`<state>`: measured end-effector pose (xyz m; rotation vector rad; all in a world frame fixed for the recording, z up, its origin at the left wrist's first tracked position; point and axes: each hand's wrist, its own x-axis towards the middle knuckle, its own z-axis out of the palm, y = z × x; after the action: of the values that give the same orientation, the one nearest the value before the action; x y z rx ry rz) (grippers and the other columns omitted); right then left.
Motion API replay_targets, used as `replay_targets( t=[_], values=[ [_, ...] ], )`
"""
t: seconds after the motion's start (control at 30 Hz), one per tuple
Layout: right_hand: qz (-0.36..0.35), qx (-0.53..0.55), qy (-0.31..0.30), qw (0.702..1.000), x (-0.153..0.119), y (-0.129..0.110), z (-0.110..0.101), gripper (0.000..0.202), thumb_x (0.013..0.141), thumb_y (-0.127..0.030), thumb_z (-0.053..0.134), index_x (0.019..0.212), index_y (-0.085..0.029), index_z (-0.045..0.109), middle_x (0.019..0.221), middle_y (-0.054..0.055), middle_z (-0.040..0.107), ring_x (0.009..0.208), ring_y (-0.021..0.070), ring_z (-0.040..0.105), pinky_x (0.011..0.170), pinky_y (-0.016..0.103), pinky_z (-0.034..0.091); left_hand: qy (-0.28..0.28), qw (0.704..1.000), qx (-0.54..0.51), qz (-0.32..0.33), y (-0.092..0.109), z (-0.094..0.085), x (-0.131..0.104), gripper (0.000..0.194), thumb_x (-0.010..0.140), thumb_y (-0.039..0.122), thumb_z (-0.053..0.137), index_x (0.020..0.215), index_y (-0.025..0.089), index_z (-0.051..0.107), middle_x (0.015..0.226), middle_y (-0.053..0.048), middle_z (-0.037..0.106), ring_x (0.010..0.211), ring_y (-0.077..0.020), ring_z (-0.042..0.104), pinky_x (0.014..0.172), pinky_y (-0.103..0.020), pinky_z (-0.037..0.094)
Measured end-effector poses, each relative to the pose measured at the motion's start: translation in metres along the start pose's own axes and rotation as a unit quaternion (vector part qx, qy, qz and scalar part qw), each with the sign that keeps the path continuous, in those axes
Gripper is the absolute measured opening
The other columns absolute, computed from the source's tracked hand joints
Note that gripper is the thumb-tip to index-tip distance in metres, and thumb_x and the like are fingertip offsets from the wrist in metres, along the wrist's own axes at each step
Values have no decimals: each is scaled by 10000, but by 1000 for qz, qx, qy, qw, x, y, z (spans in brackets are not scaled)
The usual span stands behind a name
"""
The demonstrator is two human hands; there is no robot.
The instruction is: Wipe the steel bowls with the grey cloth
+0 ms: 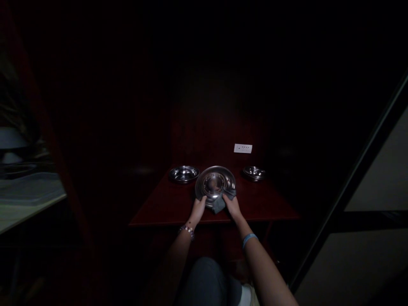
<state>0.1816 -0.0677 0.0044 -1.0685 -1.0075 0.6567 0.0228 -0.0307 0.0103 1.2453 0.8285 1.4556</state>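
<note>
A round shiny metal bowl (214,183) is tilted up towards me above the dark red table. My left hand (199,209) grips its lower left rim, thumb on the inside and the other fingers hidden behind. At the lower right rim, my right hand (232,205) is closed on a grey cloth (219,204), which lies against the bowl's inner side. Part of the cloth hangs below the rim between my hands. Another metal bowl (184,174) sits on the table to the left. Smaller metal bowls (254,173), seemingly stacked, stand to the right.
The dark red table (159,208) is set in a dark recess. A white wall socket (242,148) is on the back wall. At far left is a pale table (35,208) with a tray. My knee (207,280) is below the table edge.
</note>
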Motion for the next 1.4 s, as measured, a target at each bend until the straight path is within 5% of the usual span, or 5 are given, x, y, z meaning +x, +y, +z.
replay_targets(
  t=[0.57, 1.4],
  values=[
    [16, 19, -21, 999, 0, -1, -2, 450, 644, -438, 740, 1002, -168, 713, 1039, 71, 739, 992, 257, 674, 925, 377, 500, -40, 996, 38, 64, 1, -1, -3, 477, 782, 282, 620, 1241, 158, 588, 1372, -103, 560, 1319, -223, 465, 1145, -360, 290],
    [37, -9, 13, 999, -2, -2, -3, 453, 697, -483, 674, 998, -148, 723, 1015, 68, 744, 996, 260, 667, 922, 366, 494, -42, 997, 22, 58, -6, 1, -1, 406, 748, 309, 631, 1116, 138, 648, 1223, -117, 663, 1208, -250, 569, 1115, -417, 328]
  ],
)
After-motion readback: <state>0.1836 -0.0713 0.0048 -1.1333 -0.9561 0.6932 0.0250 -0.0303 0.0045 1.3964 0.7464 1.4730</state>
